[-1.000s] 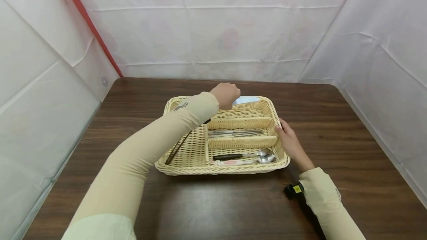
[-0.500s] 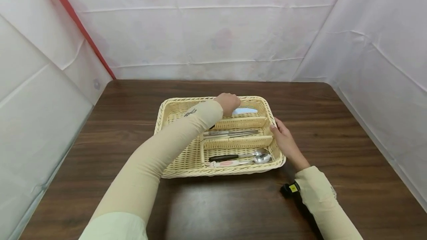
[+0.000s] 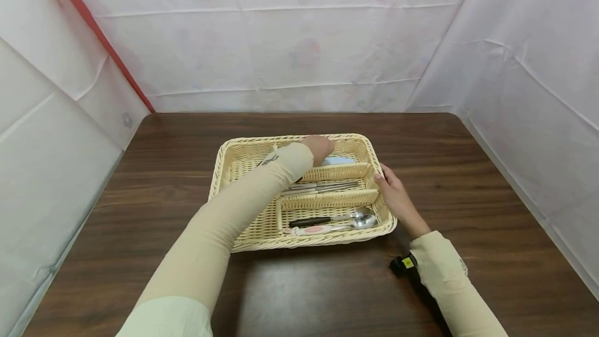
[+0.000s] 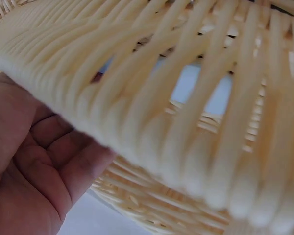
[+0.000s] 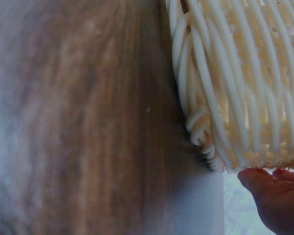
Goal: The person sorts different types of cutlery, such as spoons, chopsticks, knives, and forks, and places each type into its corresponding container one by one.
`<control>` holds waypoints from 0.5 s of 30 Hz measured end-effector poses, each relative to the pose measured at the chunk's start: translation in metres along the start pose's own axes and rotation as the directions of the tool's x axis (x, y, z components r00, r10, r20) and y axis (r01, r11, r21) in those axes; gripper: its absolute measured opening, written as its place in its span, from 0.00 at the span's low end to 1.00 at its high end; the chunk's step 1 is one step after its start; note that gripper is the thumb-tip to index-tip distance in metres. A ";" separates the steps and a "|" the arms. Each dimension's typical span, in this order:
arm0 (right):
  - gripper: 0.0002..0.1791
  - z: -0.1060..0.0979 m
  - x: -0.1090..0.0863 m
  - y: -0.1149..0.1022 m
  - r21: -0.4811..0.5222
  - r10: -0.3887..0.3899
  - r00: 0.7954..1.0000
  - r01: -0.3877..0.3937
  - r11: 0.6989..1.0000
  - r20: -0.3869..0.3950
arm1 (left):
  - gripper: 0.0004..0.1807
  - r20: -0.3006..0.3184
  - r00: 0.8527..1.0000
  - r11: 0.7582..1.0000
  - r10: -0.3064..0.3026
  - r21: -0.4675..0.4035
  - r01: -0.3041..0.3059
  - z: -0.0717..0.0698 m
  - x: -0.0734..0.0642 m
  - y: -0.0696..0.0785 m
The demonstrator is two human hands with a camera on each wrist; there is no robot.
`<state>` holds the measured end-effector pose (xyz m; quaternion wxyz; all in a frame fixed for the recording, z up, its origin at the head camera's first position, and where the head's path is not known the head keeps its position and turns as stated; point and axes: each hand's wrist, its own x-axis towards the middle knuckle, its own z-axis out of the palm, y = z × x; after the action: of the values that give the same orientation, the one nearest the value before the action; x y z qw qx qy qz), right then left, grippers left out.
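Observation:
A cream woven basket with compartments stands on the table. My left hand reaches over its back compartment, holding what looks like a light blue knife; its blade points right and its handle is hidden by the hand. In the left wrist view, curled fingers show at the woven rim, with the light blue blade visible through the weave. My right hand grips the basket's right rim, thumb on top. The right wrist view shows that hand against the outer wall.
Slim metal utensils lie in the middle compartment. In the front one are a black-handled spoon and a spoon with a pink and white handle. My left sleeve covers much of the left compartment. White sheeting surrounds the dark wooden table.
My left hand has lowered the light blue knife from the back rim down into the back compartment. The right hand has kept its grip on the rim; the whole view has shifted slightly.

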<state>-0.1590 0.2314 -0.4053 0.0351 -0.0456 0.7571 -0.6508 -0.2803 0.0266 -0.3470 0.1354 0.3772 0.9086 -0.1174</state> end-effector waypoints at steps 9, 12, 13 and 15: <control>0.27 0.001 0.001 0.000 -0.036 0.007 1.000 -0.006 0.999 0.021 | 0.09 0.055 0.997 0.998 -0.057 -0.039 0.059 0.001 -0.004 0.001; 0.27 0.001 0.003 0.001 -0.039 0.007 1.000 -0.006 0.999 0.025 | 0.10 0.068 0.995 0.997 -0.069 -0.029 0.072 0.001 -0.002 0.000; 0.27 0.001 0.003 0.001 -0.038 0.007 1.000 -0.006 0.999 0.025 | 0.10 0.073 0.995 0.997 -0.072 -0.028 0.075 0.001 -0.001 0.000; 0.27 0.000 0.005 0.001 -0.044 0.009 1.000 -0.008 0.999 0.022 | 0.11 0.082 0.993 0.995 -0.083 -0.047 0.087 0.003 0.002 -0.002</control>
<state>-0.1635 0.2305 -0.4062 0.0454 -0.0504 0.7708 -0.6335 -0.2827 0.0257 -0.3498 0.1761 0.3297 0.9203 -0.1150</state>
